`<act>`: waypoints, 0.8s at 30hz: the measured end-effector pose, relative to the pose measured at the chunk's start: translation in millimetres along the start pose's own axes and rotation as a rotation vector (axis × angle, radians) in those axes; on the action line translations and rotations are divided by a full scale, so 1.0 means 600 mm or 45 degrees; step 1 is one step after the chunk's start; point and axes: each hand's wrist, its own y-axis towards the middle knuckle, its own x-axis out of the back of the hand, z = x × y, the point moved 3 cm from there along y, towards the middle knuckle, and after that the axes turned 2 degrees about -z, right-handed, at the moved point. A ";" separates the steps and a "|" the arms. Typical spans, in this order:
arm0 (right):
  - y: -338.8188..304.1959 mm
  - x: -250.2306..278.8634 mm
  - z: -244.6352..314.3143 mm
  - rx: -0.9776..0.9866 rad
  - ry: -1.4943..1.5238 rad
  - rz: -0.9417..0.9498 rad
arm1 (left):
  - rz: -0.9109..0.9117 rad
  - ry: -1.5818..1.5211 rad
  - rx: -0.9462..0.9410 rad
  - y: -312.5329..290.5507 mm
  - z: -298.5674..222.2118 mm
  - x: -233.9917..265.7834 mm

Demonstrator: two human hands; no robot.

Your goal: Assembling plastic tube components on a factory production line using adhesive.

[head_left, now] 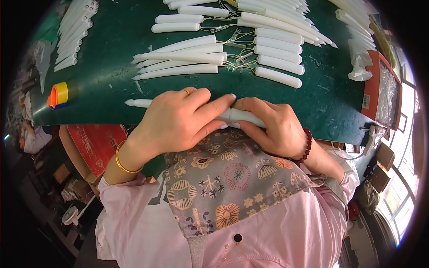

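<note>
At the near edge of the green table, my left hand (176, 117) is closed around the long part of a white LED taper candle (141, 103), whose pointed tip sticks out to the left. My right hand (275, 127) grips its short white base section (250, 117) between thumb and fingers. Both sets of fingertips meet where the two parts come together, and they partly hide the joint. Just beyond lie several white taper tubes (178, 58), wired to small circuit pieces (232, 64) and short white base tubes (279, 64).
Rows of white candles lie at the far left (76, 33) and far right (357, 27). A yellow, orange and blue tape roll (58, 95) sits near the left edge. At the right stands a red box (380, 89) with clear plastic. A red carton (96, 143) is below the table.
</note>
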 end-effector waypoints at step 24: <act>-0.010 -0.005 -0.010 0.222 -0.495 0.193 | -0.052 0.144 -0.116 -0.007 -0.005 -0.038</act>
